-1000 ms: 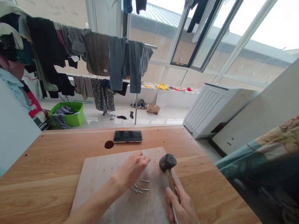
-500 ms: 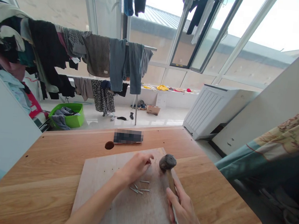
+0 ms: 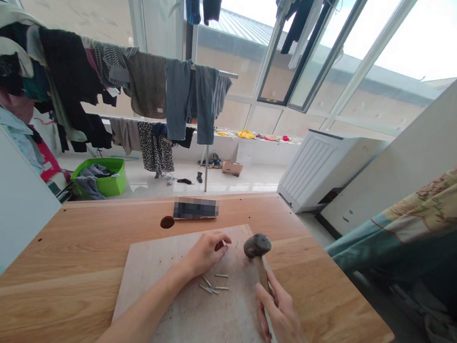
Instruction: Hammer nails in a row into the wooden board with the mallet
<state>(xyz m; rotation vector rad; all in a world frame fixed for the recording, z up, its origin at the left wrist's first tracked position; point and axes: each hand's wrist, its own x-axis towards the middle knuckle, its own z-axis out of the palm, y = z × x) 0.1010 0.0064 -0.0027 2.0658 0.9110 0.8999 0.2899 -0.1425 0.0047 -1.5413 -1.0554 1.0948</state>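
A pale wooden board [image 3: 167, 300] lies on the wooden table [image 3: 71, 253]. My left hand [image 3: 204, 253] rests on the board's far part, fingers curled in a pinch near a nail [image 3: 236, 244] standing just to their right; whether it touches the nail I cannot tell. My right hand [image 3: 284, 325] is closed round the wooden handle of a hammer [image 3: 257, 247]. The hammer's dark head hovers close to the right of the left fingertips. Several loose nails [image 3: 213, 287] lie on the board between my hands.
A phone [image 3: 196, 209] lies at the table's far edge beside a round hole [image 3: 166, 222]. Beyond stands a clothes rack [image 3: 140, 85] full of garments, a green basket [image 3: 100, 178], a white cabinet [image 3: 326, 165] and a patterned cloth [image 3: 422, 212] at right.
My left fingers have drawn in from reaching forward into a tighter pinch. The hammer has barely moved.
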